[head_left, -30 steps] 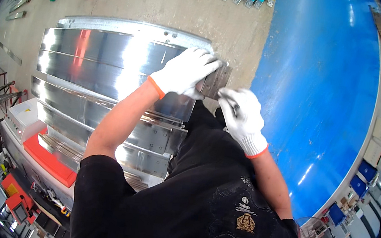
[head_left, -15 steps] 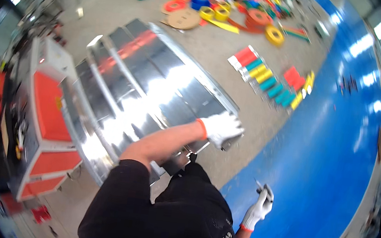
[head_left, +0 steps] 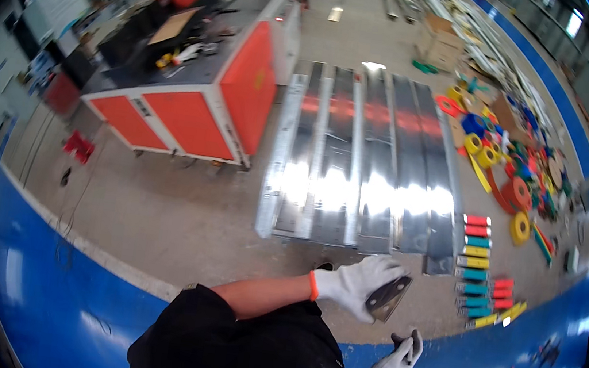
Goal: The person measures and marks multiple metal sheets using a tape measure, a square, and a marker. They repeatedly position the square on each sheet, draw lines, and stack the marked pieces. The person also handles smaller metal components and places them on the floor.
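Note:
My left hand, in a white glove with an orange cuff, reaches across in front of my body. It grips a small dark metal plate with holes by its left side, holding it tilted above the floor. Lower and to the right, my right hand, gloved the same way, is closed with its fingers curled together; what it holds, if anything, cannot be made out. Beyond my left hand lie several long shiny metal panels, side by side in a row.
An orange and white machine cabinet stands at the left, with tools on top. Red, teal and yellow strips lie to the right of the panels. Behind them are a heap of coloured tape rolls and a cardboard box.
The view has swung left, so the cabinet and panels appear further right. My left hand has drawn in from over the panels' edge toward my right hand, carrying the plate.

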Demonstrator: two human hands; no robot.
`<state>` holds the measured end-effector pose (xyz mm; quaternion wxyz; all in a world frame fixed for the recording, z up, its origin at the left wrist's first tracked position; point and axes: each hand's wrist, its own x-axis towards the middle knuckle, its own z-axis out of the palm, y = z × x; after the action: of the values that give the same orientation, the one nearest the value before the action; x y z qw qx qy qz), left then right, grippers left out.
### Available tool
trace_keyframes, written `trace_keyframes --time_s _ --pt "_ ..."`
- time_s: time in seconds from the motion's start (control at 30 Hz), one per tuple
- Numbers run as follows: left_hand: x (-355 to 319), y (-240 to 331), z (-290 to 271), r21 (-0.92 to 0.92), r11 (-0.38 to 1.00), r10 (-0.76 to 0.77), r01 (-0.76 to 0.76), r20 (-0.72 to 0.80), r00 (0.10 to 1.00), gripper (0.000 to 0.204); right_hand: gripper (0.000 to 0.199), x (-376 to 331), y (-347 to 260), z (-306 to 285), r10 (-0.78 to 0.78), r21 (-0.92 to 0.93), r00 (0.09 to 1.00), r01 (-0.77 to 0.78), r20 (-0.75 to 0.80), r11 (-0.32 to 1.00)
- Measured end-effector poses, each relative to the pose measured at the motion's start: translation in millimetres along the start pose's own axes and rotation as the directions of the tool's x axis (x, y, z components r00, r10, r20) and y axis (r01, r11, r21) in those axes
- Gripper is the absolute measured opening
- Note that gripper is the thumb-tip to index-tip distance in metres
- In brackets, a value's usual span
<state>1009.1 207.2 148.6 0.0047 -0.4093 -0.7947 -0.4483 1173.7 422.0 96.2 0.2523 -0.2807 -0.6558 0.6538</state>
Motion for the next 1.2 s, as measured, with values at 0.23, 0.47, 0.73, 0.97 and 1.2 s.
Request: trace_keyframes --time_s 0.23,0.47,0.73,0.97,1.2 --pt "-134 39 -69 0.245 0.962 -0.043 0.117 -0.289 0.956 0.097 0.031 -62 -47 113 0.012 0.042 0.821 -0.044 0.571 0.998" --pt "-227 4 -155 0.411 0.888 -0.001 0.208 -0.45 0.893 0.096 0.051 -162 -41 257 -0.105 0.001 0.697 0.147 0.709 0.989" --pt "-373 -95 -324 0.356 0.778 -0.314 0.518 -0.494 0.811 0.119 0.052 -241 -27 457 0.053 0.034 0.689 -0.112 0.723 0.993" --pt "-455 -186 -428 0.046 0.495 -0.668 0.868 -0.619 0.414 0.1 0.052 -195 -24 564 -0.012 0.068 0.869 -0.025 0.495 0.997" --pt "-439 -288 -449 -0.065 0.414 -0.775 0.908 -0.549 0.314 0.098 0.044 -70 -3 614 -0.192 -0.333 0.979 0.202 0.063 0.921"
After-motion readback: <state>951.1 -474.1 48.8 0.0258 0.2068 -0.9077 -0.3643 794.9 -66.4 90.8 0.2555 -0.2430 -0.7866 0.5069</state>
